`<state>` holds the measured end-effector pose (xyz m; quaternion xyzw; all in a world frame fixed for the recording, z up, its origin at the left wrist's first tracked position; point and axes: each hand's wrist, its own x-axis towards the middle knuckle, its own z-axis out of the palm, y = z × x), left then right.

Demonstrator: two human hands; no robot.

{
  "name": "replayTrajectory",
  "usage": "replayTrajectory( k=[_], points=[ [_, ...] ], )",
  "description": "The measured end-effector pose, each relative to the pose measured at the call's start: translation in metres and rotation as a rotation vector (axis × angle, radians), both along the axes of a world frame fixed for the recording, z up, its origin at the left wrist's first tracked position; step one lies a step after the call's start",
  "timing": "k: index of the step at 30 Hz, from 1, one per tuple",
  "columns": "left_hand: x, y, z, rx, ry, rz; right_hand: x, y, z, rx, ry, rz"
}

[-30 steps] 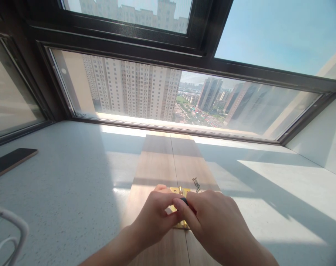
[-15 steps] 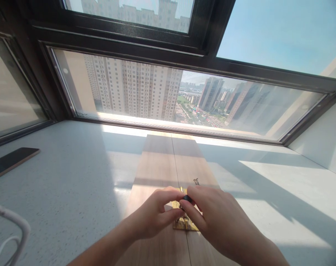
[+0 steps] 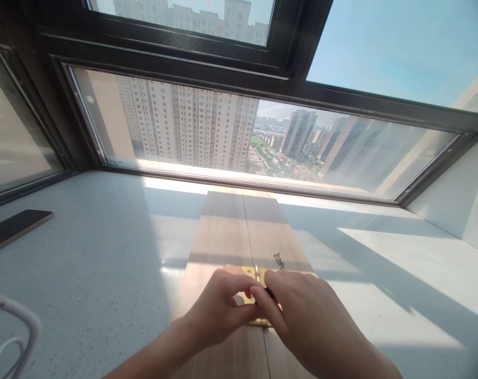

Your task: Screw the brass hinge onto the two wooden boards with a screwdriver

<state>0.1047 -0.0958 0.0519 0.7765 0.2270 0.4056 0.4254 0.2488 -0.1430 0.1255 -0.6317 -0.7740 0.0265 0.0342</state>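
Two wooden boards (image 3: pixel 226 237) lie side by side on a white sill, running toward the window. A brass hinge (image 3: pixel 251 272) sits across their seam, mostly covered by my hands. My left hand (image 3: pixel 219 308) is curled with fingertips pinched over the hinge's left leaf. My right hand (image 3: pixel 302 316) is closed on a small dark tool (image 3: pixel 268 292), its tip down at the hinge. A few loose screws (image 3: pixel 278 260) lie on the right board just beyond the hinge.
A dark phone (image 3: pixel 13 227) lies at the far left of the white sill (image 3: pixel 104 252). A white cable or wire frame (image 3: pixel 13 326) shows at the lower left. The dark window frame (image 3: pixel 239 181) closes off the back; a white wall (image 3: pixel 459 195) rises at right.
Both hands stay pinched together over the hinge; the right hand's fingers have shifted slightly around the dark tool. The view wobbled a little. Boards and screws have not moved.
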Motion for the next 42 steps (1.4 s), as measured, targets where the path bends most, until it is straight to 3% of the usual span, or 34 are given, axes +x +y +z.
replayTrajectory(
  k=[3,5,10,12,19,25,27,32,34,38,42],
  points=[
    [0.002,-0.002,0.0,-0.009,0.007,0.102,0.002,0.0,-0.004,0.009,0.007,0.077],
    [0.002,-0.003,0.004,-0.024,0.02,0.105,0.005,0.0,-0.005,-0.002,0.028,0.112],
    [-0.005,0.002,0.012,-0.143,0.003,-0.213,0.009,0.0,-0.004,-0.038,0.091,0.15],
    [-0.008,0.005,0.01,-0.173,-0.003,-0.229,0.008,0.0,-0.002,-0.04,0.088,0.142],
    [-0.002,0.003,0.003,0.024,0.036,-0.01,0.003,0.001,0.003,-0.022,-0.012,-0.072],
    [0.008,-0.007,-0.004,0.054,-0.022,0.238,0.002,0.001,-0.001,-0.037,0.041,-0.011],
    [0.007,-0.007,-0.004,0.034,0.005,0.206,0.005,0.001,0.0,-0.05,0.076,0.044],
    [-0.002,-0.001,0.008,-0.055,0.028,-0.079,0.015,0.001,0.007,-0.093,0.118,0.106],
    [-0.005,0.001,0.011,-0.089,0.006,-0.133,0.017,0.001,0.008,-0.089,0.12,0.127],
    [-0.005,0.001,0.006,-0.072,-0.032,-0.118,0.016,0.0,0.01,-0.077,0.074,0.083],
    [-0.002,-0.002,-0.001,-0.053,0.005,-0.01,0.01,0.001,0.01,-0.046,-0.025,-0.026]
  ],
)
